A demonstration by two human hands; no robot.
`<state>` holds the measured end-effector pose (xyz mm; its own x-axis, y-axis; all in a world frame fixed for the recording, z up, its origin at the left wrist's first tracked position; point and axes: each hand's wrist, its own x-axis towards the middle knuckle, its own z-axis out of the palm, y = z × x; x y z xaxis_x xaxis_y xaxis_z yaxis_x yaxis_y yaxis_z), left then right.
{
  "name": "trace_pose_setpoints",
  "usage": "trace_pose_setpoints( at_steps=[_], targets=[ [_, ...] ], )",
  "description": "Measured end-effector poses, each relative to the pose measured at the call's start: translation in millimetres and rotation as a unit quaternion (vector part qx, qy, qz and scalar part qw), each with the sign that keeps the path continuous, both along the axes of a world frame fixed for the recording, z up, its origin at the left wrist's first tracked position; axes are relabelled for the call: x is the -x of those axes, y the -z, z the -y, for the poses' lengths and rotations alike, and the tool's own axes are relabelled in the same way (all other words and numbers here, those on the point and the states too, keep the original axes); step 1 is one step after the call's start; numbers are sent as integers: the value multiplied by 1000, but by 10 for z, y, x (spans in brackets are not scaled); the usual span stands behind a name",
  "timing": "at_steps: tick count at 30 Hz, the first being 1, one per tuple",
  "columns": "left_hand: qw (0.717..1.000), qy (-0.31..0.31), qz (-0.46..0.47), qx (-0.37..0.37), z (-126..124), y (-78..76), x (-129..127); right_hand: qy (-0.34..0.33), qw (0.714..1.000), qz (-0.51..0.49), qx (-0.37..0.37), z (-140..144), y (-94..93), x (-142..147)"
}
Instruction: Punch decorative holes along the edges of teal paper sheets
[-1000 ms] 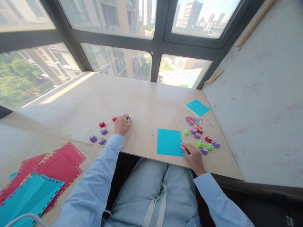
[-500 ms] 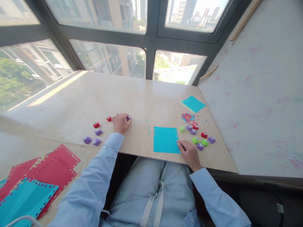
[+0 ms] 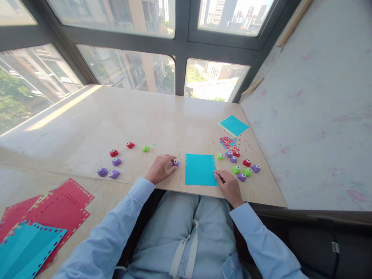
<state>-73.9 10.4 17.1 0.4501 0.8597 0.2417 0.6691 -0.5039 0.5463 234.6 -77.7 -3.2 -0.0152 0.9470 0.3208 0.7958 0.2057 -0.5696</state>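
Note:
Near the table's front edge lies a square blue sheet of paper (image 3: 200, 170), with small holes along the upper parts of its left and right edges. My left hand (image 3: 160, 169) is closed around a small purple hole punch (image 3: 175, 162) with a round eye-like top, just left of the sheet and apart from it. At the sheet's right edge, my right hand (image 3: 229, 185) has its thumb and fingers pinched on the paper. A dark spot shows between those fingers; I cannot make out what it is.
Right of the sheet stand several purple, green and red punches (image 3: 247, 172), below a heap of red and blue confetti (image 3: 228, 142) and another blue sheet (image 3: 234, 125). More punches (image 3: 116, 161) stand on the left. Punched red sheets (image 3: 62, 209) and blue sheets (image 3: 37, 244) overlap at lower left.
My left hand has moved right and toward me with the purple punch, uncovering a green punch. My right hand stays at the sheet's right edge. The view has shifted slightly.

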Motion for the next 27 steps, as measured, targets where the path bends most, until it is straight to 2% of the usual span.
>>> trace_pose_setpoints(
  at_steps=[6, 9, 12, 14, 17, 18, 20, 23, 27],
  targets=[
    [993, -100, 57, -20, 166, 126, 60, 15, 997, -71, -1, 3, -44, 7],
    [991, -122, 51, -24, 184, 142, 44, 13, 994, -110, -6, -2, -177, 139],
    [985, -158, 62, -20, 167, 151, 26, -40, 987, -153, 20, -84, -357, 402],
    [980, -181, 78, -16, 154, 167, 26, -98, 966, -226, 79, -213, -441, 614],
    [972, -202, 118, -9, 141, 196, 43, -175, 886, -366, 224, -499, -445, 916],
    [969, -208, 132, -6, 138, 203, 52, -193, 858, -398, 260, -604, -416, 1003],
    [963, -218, 158, 2, 133, 208, 67, -211, 821, -433, 307, -805, -334, 1152],
    [957, -226, 181, 15, 126, 200, 79, -193, 807, -440, 342, -1062, -209, 1312],
    [954, -230, 193, 21, 114, 209, 81, -142, 814, -469, 314, -1358, -109, 1439]
  ],
)
